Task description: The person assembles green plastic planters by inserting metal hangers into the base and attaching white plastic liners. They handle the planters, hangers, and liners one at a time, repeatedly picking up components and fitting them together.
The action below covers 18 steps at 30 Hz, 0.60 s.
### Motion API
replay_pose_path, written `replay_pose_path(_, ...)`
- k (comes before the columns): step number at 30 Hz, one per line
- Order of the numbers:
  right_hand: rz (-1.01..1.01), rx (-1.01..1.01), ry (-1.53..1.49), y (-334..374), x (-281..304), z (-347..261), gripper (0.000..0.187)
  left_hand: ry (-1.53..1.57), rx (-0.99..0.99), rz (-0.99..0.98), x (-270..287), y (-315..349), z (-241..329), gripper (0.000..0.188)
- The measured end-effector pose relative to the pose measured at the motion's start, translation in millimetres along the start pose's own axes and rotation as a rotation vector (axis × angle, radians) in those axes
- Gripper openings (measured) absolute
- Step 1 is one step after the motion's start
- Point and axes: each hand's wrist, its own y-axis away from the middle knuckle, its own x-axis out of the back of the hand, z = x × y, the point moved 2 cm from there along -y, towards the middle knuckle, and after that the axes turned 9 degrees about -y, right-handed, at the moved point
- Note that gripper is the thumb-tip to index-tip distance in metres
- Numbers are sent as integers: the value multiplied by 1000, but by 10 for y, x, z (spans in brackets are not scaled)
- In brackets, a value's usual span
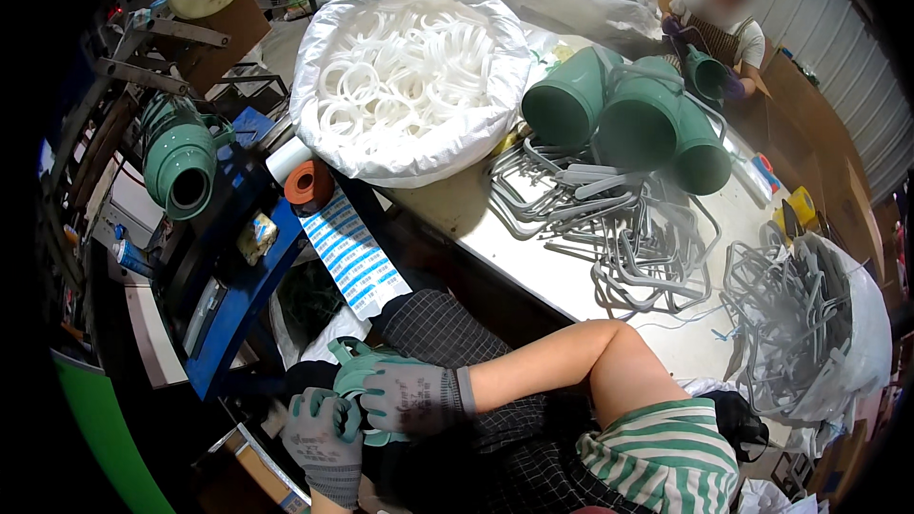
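Observation:
In my lap lies a green plastic part (357, 368) with a loop at one end, mostly covered by my hands; its exact kind I cannot make out. My right hand (409, 397), in a grey knitted glove, reaches across from the right and grips it from above, fingers bent over it. Close beside it, my left hand (326, 436) in a matching glove has its fingers curled round the lower left side of the same part. The two hands nearly touch at the fingertips. Under my right forearm is dark checked cloth (447, 324).
A white sack of translucent rings (319, 48) stands on the white table (495, 252). Green pitcher-like vessels (633, 124) and grey bent handles (619, 219) lie right of it. A label strip (357, 262) hangs beside a machine holding a green vessel (181, 167). Another person (719, 33) works at far right.

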Motion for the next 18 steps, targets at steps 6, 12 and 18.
replay_pose_path(6,85,-34,21,378,-866,249,21,0,-84,72,-80,-46,95,17)
replay_pose_path(12,177,-90,-154,125,417,-35,33,323,-34,190,-125,99,-103,14)
replay_pose_path(18,390,-570,-263,905,1333,-69,97,516,-73,225,-898,199,170,56)
